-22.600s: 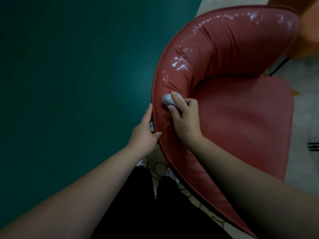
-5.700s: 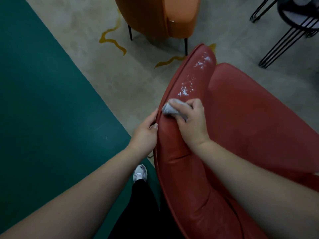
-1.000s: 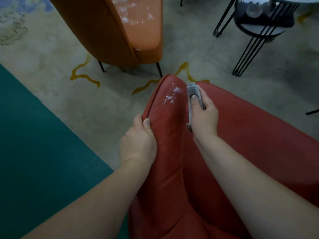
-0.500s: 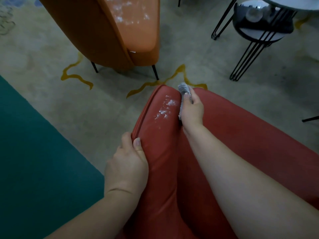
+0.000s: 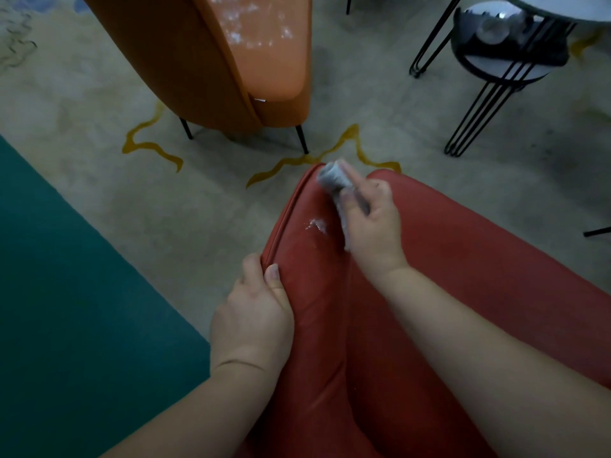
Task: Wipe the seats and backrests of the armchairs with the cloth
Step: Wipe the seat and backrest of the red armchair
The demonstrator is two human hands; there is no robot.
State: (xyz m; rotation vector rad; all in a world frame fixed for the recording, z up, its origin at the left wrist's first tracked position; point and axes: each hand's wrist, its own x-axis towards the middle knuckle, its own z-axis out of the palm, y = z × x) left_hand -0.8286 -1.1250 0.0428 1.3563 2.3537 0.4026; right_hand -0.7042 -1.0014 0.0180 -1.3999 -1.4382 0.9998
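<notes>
Lounge or waiting-area type room, dim light; two upholstered armchairs close together, a red armchair (image 5: 463,292) in front and an orange armchair (image 5: 231,61) on thin dark legs beyond it; small round side counter (image 5: 496,64) on black hairpin wire legs at upper right, blurred items on its lower shelf; patterned beige carpet (image 5: 132,200) with yellow squiggles, teal area (image 5: 66,292) at left.
</notes>
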